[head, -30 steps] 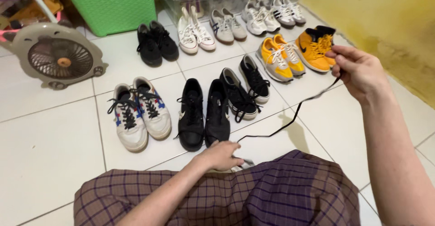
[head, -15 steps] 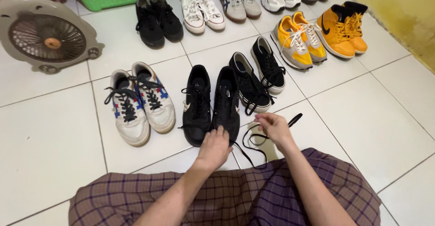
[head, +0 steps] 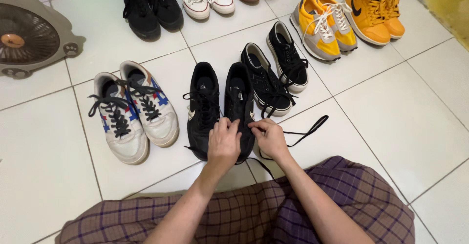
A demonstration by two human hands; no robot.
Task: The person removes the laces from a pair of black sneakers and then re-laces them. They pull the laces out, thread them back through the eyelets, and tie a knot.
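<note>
Black sneaker (head: 239,108) on the white tiled floor (head: 391,126), right one of a black pair, just beside its mate (head: 203,108). Left hand (head: 223,144) laid flat over the toe, fingers loosely spread, gripping nothing. Right hand (head: 269,137) pinching the black shoelace (head: 305,133) at the shoe's edge (loose end trailing right). White pair with blue and red stripes (head: 131,112) to the left.

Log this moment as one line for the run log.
left hand: on black shoe | right hand: at shoe, pinching black lace | lace: trailing on tile floor
</note>
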